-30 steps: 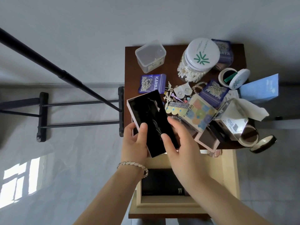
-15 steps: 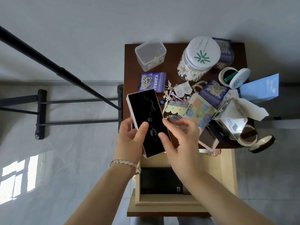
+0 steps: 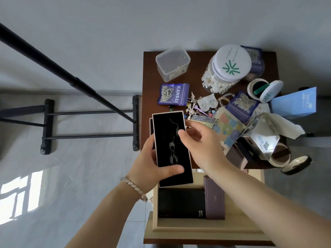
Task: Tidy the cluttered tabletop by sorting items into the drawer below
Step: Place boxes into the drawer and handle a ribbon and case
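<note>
Your left hand (image 3: pixel 152 163) grips the open pink jewelry box (image 3: pixel 164 133) at frame centre, over the tabletop's (image 3: pixel 197 72) lower-left corner, above the open drawer (image 3: pixel 197 230). Your right hand (image 3: pixel 202 140) reaches the necklace (image 3: pixel 172 151) inside; I cannot tell whether it pinches.

Pink-edged box (image 3: pixel 172 149) lined black; white jar lid (image 3: pixel 232 62) bears green emblem.

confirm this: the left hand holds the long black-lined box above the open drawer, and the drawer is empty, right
Not empty. The head view shows a black box marked 11 and a purple box lying in the drawer. The rest holds: the left hand holds the long black-lined box above the open drawer.
</note>
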